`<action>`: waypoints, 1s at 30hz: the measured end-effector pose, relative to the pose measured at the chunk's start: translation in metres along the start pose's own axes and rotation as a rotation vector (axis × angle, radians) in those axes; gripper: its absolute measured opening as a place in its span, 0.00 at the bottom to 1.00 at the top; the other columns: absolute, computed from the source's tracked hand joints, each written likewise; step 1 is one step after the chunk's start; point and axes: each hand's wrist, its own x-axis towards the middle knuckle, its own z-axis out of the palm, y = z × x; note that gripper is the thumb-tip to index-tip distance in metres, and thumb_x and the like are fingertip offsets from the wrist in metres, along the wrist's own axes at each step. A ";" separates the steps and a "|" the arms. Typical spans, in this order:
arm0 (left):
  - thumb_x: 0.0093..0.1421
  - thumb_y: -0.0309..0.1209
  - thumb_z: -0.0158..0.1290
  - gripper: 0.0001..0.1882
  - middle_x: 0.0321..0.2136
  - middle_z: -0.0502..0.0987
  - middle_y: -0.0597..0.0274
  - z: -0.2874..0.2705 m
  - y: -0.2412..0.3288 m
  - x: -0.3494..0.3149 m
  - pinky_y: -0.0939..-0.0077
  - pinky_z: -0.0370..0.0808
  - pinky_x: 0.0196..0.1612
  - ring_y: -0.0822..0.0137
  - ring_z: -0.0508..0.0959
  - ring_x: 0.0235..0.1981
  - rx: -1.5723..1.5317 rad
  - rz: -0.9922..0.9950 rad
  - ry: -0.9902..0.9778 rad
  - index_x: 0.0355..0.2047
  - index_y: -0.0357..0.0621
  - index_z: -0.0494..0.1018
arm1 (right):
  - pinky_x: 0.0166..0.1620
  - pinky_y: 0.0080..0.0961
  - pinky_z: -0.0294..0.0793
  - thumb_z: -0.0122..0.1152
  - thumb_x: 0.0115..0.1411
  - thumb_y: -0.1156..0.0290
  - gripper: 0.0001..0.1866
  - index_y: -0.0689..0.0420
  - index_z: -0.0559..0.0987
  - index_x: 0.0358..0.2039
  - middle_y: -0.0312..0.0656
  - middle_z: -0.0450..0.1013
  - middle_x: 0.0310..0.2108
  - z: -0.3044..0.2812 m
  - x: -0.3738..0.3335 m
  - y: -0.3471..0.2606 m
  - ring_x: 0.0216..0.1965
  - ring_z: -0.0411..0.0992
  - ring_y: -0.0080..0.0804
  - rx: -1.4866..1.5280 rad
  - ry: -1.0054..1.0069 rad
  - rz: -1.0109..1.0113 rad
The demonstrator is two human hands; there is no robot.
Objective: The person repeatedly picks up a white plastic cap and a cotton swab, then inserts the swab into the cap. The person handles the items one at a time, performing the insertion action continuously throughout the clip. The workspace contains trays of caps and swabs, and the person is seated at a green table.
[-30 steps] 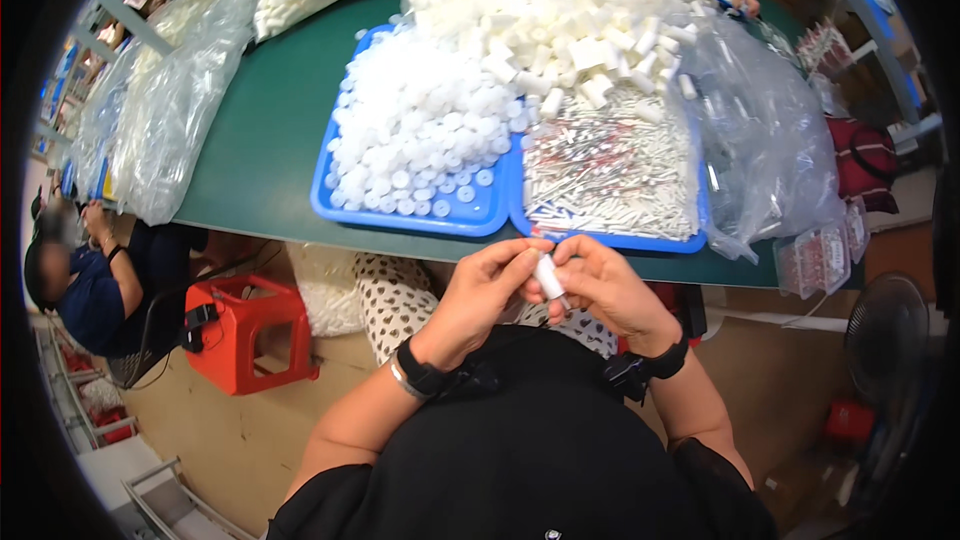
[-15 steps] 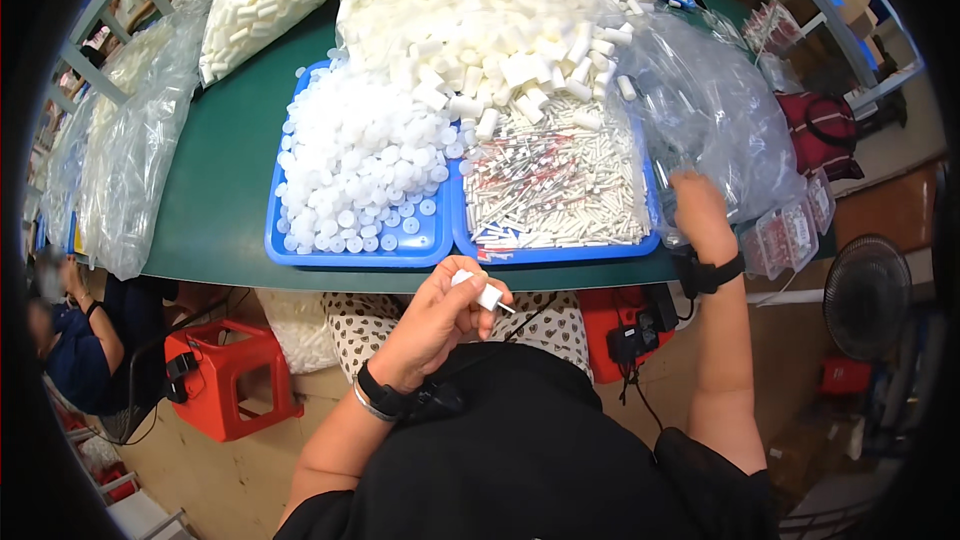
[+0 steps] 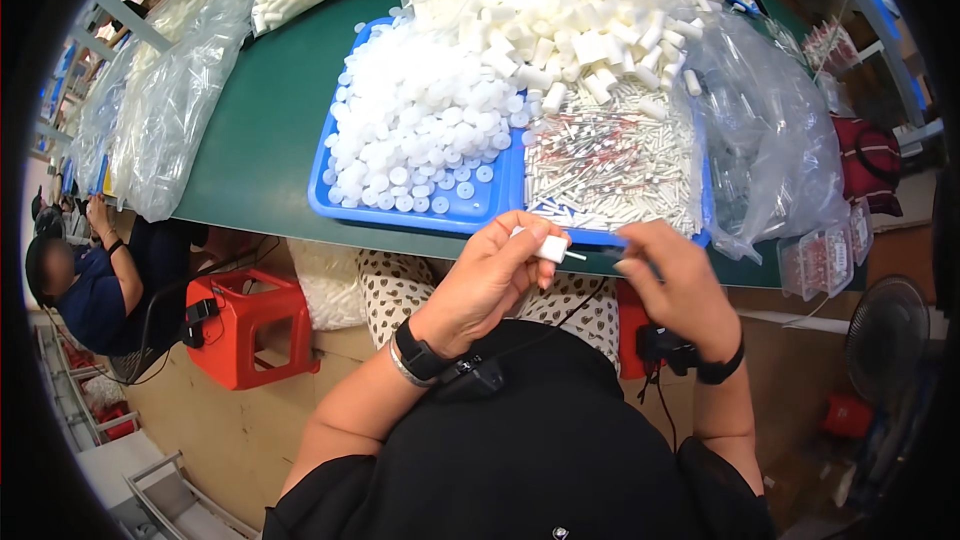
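My left hand [image 3: 490, 275] pinches a small white plastic cylinder [image 3: 541, 246] between thumb and fingers, just in front of the table edge. A thin pale pin [image 3: 575, 257] sticks out of the cylinder's right end. To its right, my right hand [image 3: 682, 285] reaches in with thumb and forefinger apart; its fingertips are slightly blurred, and no thing shows plainly between them. Beyond the hands, a blue tray [image 3: 420, 219] holds a heap of translucent white discs [image 3: 420, 130]. The adjoining blue tray [image 3: 708, 195] holds many thin white pins [image 3: 630, 180], some with reddish parts.
White foam-like cylinders [image 3: 600, 45] spill from a clear bag behind the trays. Crumpled clear plastic [image 3: 770, 140] lies right on the green table [image 3: 250, 165]. Clear boxes [image 3: 820, 258] hang near the right edge. A red stool [image 3: 235, 330] and a seated person [image 3: 100, 280] are at left.
My right hand has come back from the plastic at the tray's right side toward my left hand. My left hand, still holding the cylinder, appears farther right and higher as the view has shifted.
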 end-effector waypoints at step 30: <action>0.63 0.21 0.49 0.18 0.51 0.67 0.61 -0.015 -0.030 -0.021 0.74 0.66 0.57 0.71 0.67 0.53 0.580 0.390 0.016 0.54 0.40 0.66 | 0.32 0.35 0.73 0.61 0.55 0.80 0.14 0.64 0.73 0.43 0.49 0.72 0.33 0.074 0.013 -0.017 0.31 0.74 0.46 0.144 0.014 -0.180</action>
